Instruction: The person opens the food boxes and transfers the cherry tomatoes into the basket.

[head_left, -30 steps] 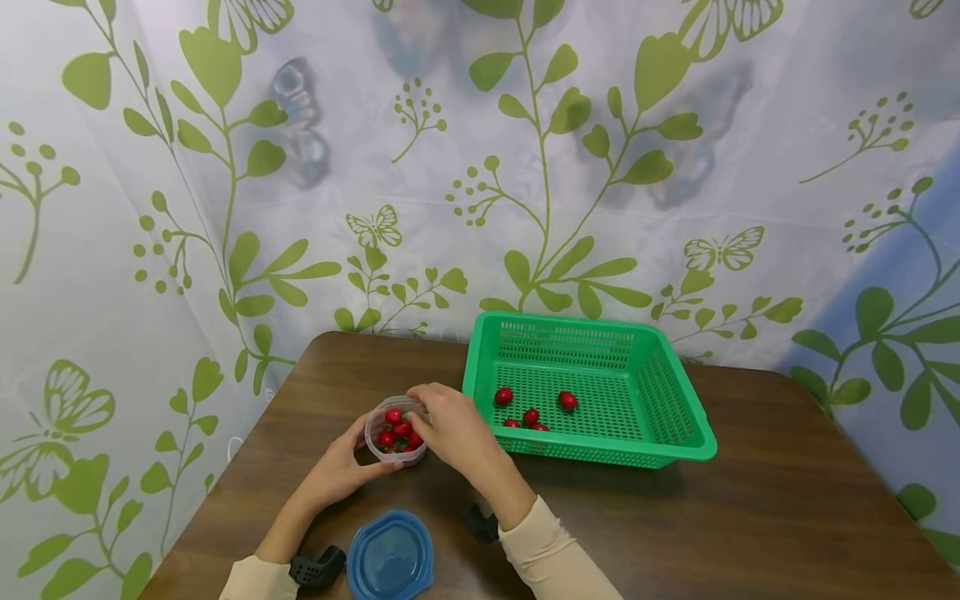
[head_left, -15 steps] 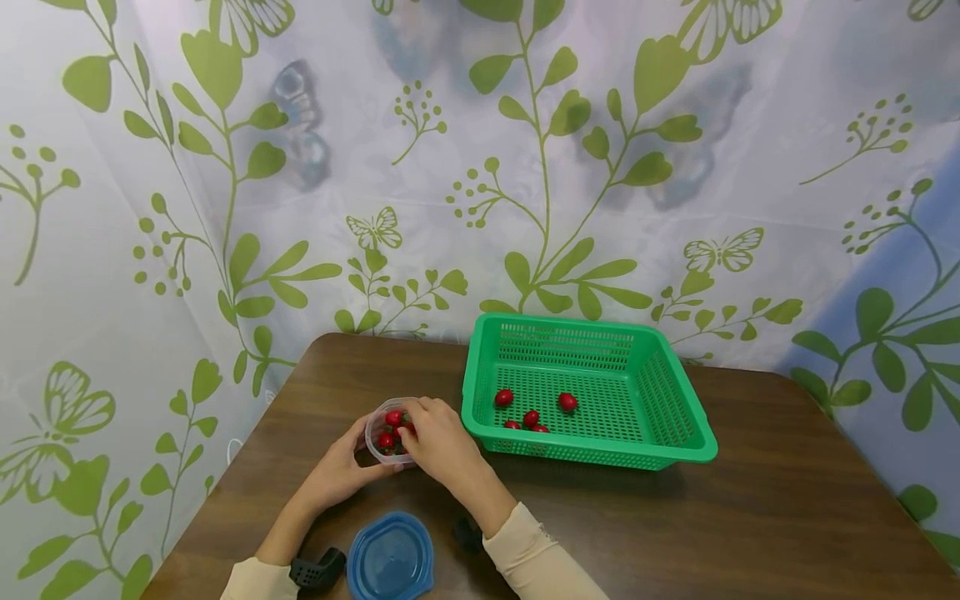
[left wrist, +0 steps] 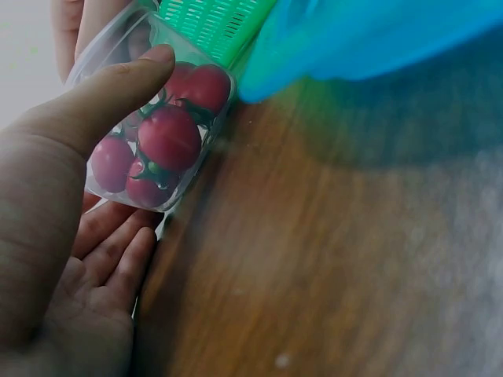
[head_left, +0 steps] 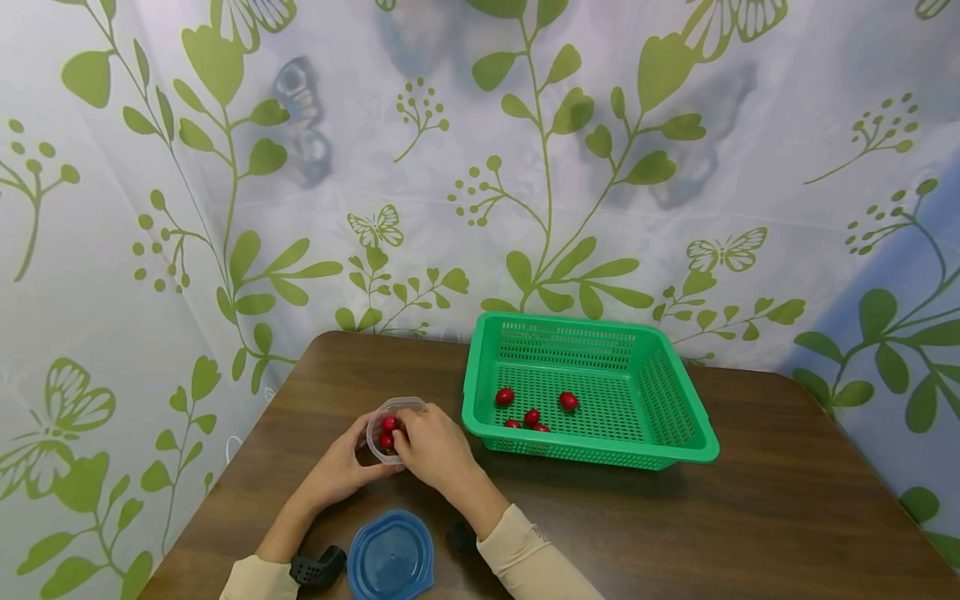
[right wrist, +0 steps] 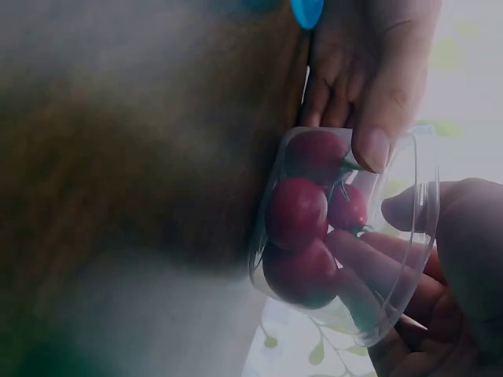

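Observation:
A clear plastic container (head_left: 392, 403) stands on the table with several red cherry tomatoes (head_left: 389, 423) inside, green stems attached. My left hand (head_left: 337, 471) grips it from the left, the thumb (left wrist: 118, 86) lying along its side in the left wrist view. From the right, my right hand (head_left: 435, 446) reaches over the rim. Through the clear wall in the right wrist view, its fingers (right wrist: 377, 263) touch the tomatoes, while its thumb (right wrist: 405, 208) stands apart from them. In the head view the back of the right hand hides part of the container.
A green perforated basket (head_left: 592, 450) with several loose tomatoes (head_left: 568, 402) stands right of the container. A blue lid (head_left: 392, 557) lies nearer on the wooden table (head_left: 720, 517). A patterned curtain (head_left: 480, 167) hangs behind.
My right hand has moved a little left and deeper into the container, and the tomatoes there have shifted. My left hand keeps its hold. The basket and lid stay in place.

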{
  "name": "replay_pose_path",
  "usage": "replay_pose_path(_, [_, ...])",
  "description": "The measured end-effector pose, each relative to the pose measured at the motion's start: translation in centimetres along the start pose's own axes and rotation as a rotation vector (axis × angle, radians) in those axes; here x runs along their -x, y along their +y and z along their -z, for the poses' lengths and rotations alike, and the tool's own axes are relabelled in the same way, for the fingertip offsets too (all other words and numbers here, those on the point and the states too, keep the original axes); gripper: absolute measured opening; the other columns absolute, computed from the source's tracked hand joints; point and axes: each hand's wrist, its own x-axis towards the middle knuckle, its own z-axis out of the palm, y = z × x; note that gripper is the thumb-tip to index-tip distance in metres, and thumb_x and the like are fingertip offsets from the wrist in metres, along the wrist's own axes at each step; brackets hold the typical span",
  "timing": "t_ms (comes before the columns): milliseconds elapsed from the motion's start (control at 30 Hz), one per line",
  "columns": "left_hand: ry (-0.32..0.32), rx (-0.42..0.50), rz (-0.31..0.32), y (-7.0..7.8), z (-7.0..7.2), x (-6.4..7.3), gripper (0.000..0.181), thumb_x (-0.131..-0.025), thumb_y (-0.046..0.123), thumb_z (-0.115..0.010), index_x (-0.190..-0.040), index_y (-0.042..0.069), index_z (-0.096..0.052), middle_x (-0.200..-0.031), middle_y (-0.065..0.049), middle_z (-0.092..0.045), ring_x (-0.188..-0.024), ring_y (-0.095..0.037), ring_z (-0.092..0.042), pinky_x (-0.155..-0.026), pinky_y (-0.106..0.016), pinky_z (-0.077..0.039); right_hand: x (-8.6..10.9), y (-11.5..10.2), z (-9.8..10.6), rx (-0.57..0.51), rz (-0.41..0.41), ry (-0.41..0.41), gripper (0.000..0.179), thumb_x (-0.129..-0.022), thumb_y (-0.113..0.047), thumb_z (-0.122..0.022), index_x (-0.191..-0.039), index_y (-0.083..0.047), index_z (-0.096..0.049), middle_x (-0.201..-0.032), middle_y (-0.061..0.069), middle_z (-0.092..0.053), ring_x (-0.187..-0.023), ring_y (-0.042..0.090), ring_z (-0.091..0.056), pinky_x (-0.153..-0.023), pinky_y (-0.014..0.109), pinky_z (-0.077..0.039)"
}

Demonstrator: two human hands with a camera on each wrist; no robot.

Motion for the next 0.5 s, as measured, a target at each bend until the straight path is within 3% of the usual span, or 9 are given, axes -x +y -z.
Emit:
replay_pose_path(200, [-0.015,-0.005,0.003,0.11,0.08,0.17,0.091,-0.084,0.034,-0.087,-0.157,0.015,-0.037,-0.153,-0.012,-0.051,-0.141,-0.039,-0.05,-0.115,-0.059,-0.041,0.01,-0.04,-0.24,-0.067,-0.005,-0.04,0.027,-0.099,-0.029,-0.069,-0.121,-0.016,-0.075,-0.098,-0.003,-0.077,-0.091,0.015,-0.064,-0.074,0.022,-0.057])
replay_pose_path(500, [-0.01,-0.018,-0.042,0.09,0.16,0.23,0.087,-0.087,0.031,-0.085,-0.156,0.011,-0.038,-0.151,-0.017,-0.052,-0.138,-0.042,-0.051,-0.113,-0.063,-0.041,0.04,0.03,-0.22,-0.151,0.02,-0.084,0.028,-0.1,-0.033,-0.068,-0.124,-0.02,-0.074,-0.097,-0.007,-0.075,-0.094,0.013,-0.064,-0.083,0.029,-0.054])
